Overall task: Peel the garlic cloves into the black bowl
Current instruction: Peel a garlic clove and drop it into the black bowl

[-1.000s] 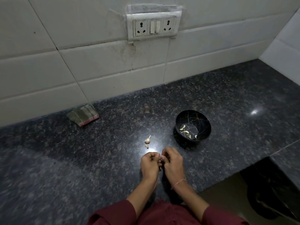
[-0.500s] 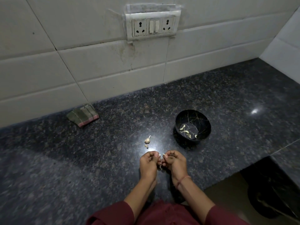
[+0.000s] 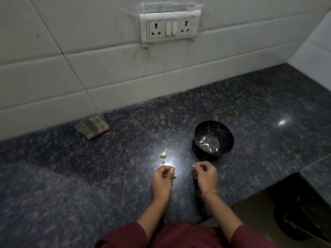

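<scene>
Dark speckled desk (image 3: 89,176) carried everything, hands low at its near edge. Black bowl (image 3: 226,138) stood just beyond the right hand (image 3: 206,177), a handful of peeled cloves (image 3: 206,144) lying in its bottom. Folded cloth (image 3: 92,125) lay well off beyond the left hand (image 3: 162,179), by the wall. Partial garlic bulb (image 3: 163,154) sat just beyond the left hand, skin scraps beside it.

Hands apart. Right grip curled closed, a pale tip showing at the fingers, likely a clove. Left grip closed on what looked like papery skin; contents too small to confirm.

Step judged: clove freed, drop pending. Next move calls for carrying the right hand forward over the bowl and releasing, shedding the skin, then fetching from the bulb.
</scene>
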